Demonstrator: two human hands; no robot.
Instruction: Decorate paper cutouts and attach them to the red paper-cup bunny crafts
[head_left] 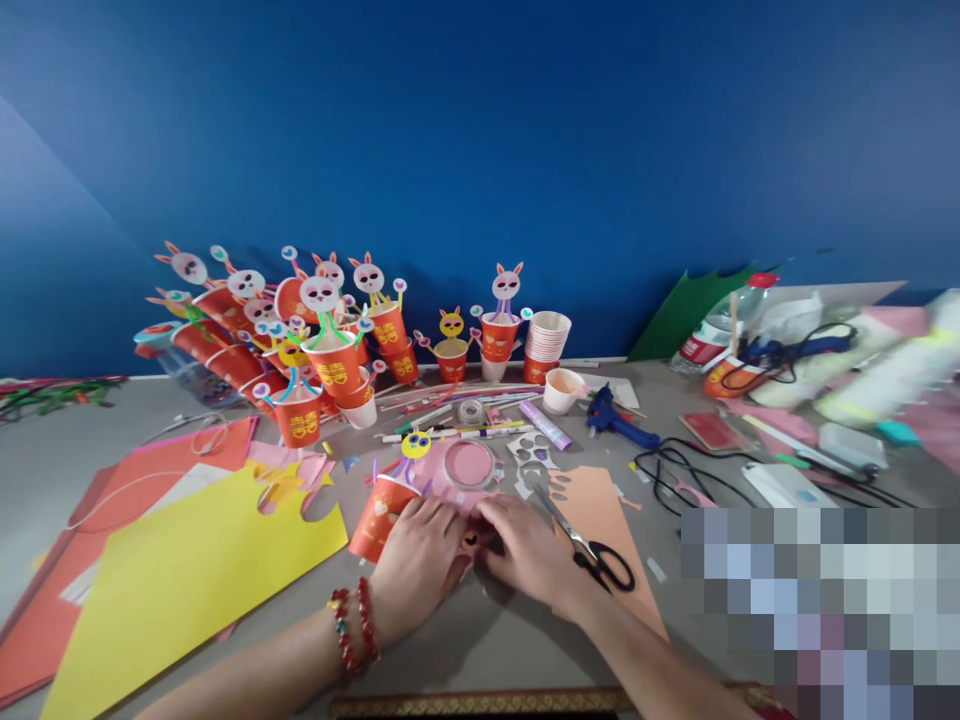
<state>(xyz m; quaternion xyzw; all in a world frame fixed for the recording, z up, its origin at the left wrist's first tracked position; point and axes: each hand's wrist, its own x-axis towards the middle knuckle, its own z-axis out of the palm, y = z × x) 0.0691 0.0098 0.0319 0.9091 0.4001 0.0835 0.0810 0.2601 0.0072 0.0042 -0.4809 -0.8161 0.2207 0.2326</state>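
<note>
My left hand (420, 560) and my right hand (529, 550) lie close together on the grey table (480, 640), fingers bent and pinching a small pink paper piece with a black mark (471, 540) between them. A tipped red paper cup (379, 515) with a yellow owl-like face on sticks lies just left of my left hand. Black-handled scissors (592, 555) rest on a peach paper sheet (600, 510) beside my right hand. A tape roll (469, 465) lies just beyond the hands.
Several red cup figures with bunny faces (315, 340) crowd the back left. A stack of cups (546, 345), pens, a blue glue gun (615, 420) with black cables, a bottle (720, 330) and yellow paper (187, 570) and red paper (45, 610) surround the hands.
</note>
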